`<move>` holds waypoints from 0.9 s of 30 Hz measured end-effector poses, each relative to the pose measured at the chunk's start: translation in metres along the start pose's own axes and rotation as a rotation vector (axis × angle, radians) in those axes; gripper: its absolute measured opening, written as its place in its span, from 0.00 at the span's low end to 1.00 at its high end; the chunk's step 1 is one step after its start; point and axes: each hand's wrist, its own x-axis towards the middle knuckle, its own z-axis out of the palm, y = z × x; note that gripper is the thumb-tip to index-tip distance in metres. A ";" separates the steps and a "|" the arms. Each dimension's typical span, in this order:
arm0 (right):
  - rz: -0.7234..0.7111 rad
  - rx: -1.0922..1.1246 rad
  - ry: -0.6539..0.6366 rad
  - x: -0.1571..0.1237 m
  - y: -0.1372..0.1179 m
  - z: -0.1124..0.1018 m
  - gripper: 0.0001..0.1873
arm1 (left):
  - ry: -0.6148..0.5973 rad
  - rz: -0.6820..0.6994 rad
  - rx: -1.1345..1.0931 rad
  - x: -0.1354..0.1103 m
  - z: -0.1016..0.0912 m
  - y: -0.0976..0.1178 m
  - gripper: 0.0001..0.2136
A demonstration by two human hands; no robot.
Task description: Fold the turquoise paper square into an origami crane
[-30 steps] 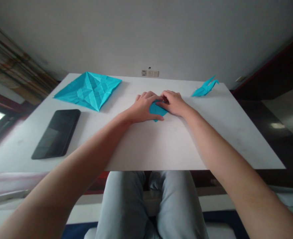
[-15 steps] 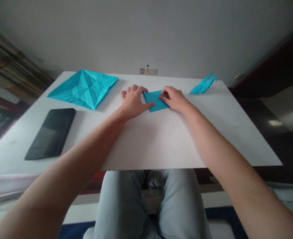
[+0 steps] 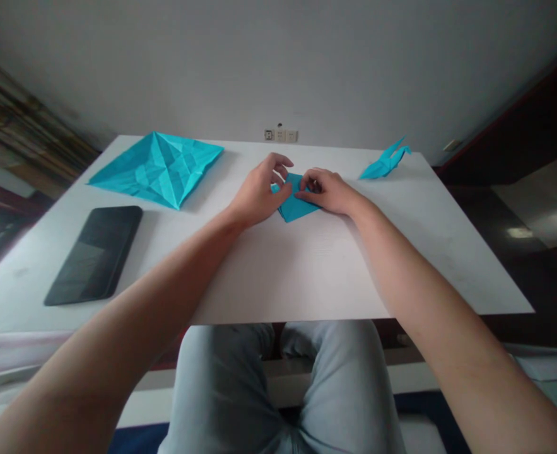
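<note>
A small folded piece of blue paper [image 3: 293, 205] lies on the white table [image 3: 282, 265], between my two hands. My left hand [image 3: 258, 192] pinches its left edge, thumb and fingers curled over the paper. My right hand [image 3: 329, 190] grips the right side, fingers bent and pressed on the fold. The paper's near corner points toward me and shows below the hands; its upper part is hidden by the fingers.
A large creased blue sheet [image 3: 158, 167] lies unfolded at the far left. A black tablet [image 3: 94, 253] rests near the left edge. A finished blue paper crane [image 3: 385, 162] stands at the far right. Wall sockets [image 3: 281, 135] sit behind the table. My knees show below the near edge.
My left hand went from lying flat on the paper to a raised pinch on its edge. The paper turned, so that a corner now points toward me. My right hand stayed on it.
</note>
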 end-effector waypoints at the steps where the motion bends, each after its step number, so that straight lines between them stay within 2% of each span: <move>1: -0.005 0.006 -0.003 0.000 0.000 0.000 0.10 | -0.004 0.017 -0.004 0.000 0.000 0.001 0.19; 4: -0.027 0.022 -0.002 0.000 0.002 0.000 0.12 | -0.034 0.071 -0.002 0.002 -0.002 0.004 0.15; 9: -0.035 0.038 0.003 0.004 0.008 0.002 0.14 | -0.099 0.122 0.036 0.003 -0.005 0.003 0.20; 11: -0.036 0.041 0.011 0.005 0.010 0.003 0.13 | -0.143 0.083 0.112 0.002 -0.005 0.003 0.21; 15: -0.026 0.071 0.014 0.005 0.009 0.005 0.14 | -0.210 -0.098 0.298 -0.001 -0.005 0.007 0.22; 17: -0.019 0.078 0.014 0.004 0.007 0.005 0.16 | -0.218 -0.131 0.326 -0.002 -0.007 0.011 0.22; 22: 0.017 0.085 0.022 0.003 0.005 0.005 0.15 | -0.209 -0.076 0.298 0.000 -0.011 0.014 0.25; 27: 0.042 0.123 0.048 0.004 0.006 0.008 0.17 | -0.317 0.039 0.230 0.004 -0.011 0.005 0.25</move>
